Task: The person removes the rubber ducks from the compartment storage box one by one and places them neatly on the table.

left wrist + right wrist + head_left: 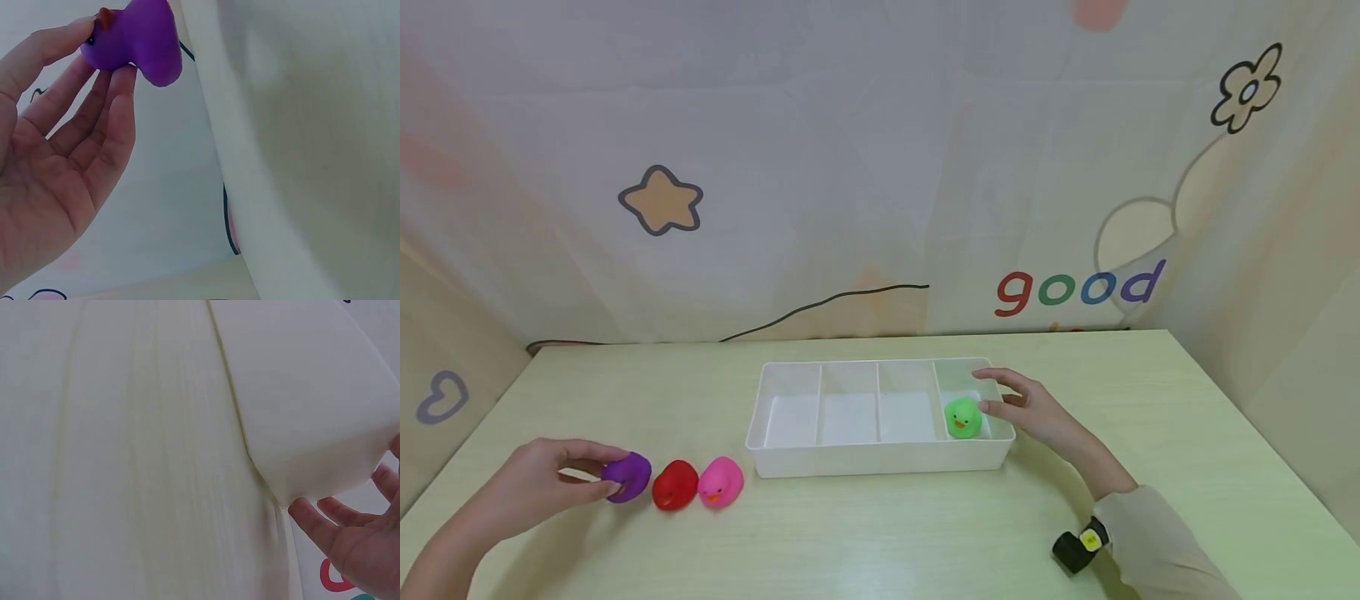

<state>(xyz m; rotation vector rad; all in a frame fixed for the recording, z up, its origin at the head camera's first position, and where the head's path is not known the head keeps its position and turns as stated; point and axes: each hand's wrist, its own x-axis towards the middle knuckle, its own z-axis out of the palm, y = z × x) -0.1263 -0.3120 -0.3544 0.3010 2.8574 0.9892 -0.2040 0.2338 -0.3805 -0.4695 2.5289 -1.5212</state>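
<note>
pale green table (880, 533), patterned curtain behind. white tray (880, 462) at centre, 4 compartments in a row; green duck (962, 417) sits in the rightmost one. right hand (1037, 412) hovers at the tray's right end, fingers (1000, 379) spread and relaxed, holding nothing, one fingertip just beside the green duck. left hand (531, 487) near the table's left front, fingers (109, 87) and thumb pinching the purple duck (627, 476). red duck (674, 485) just right of it, then pink duck (721, 482), the 3 in a row on the table.
</note>
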